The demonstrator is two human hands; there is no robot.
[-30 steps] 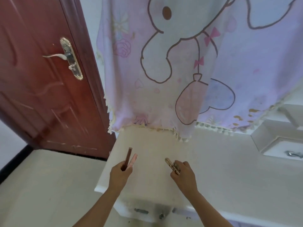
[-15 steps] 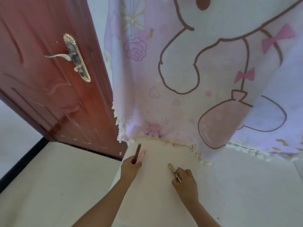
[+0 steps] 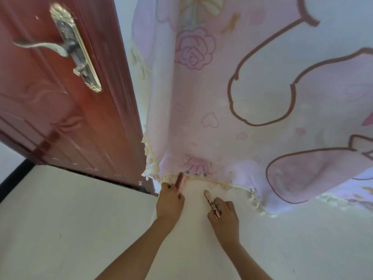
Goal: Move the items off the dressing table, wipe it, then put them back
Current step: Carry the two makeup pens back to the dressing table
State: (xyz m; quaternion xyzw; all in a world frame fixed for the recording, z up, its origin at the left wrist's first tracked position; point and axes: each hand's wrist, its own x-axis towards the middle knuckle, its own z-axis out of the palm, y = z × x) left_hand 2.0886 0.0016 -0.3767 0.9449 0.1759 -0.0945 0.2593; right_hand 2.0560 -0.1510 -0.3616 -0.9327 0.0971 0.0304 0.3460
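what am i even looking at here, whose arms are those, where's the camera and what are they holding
There is no machine here: these are a person's two bare arms. All the pictures come from one wide-angle camera worn on the person's head, looking forward and down, which is why the edges bend.

The left hand grips two slim sticks, one dark brown and one pink, probably make-up; their tips reach the fringed hem of the cloth. The right hand grips a gold patterned tube.

Both hands are over the white dressing table top. I see nothing else lying on the part that shows. A pink cartoon-print cloth hangs behind it, hiding whatever it covers. To the left is a red-brown door with a metal handle.
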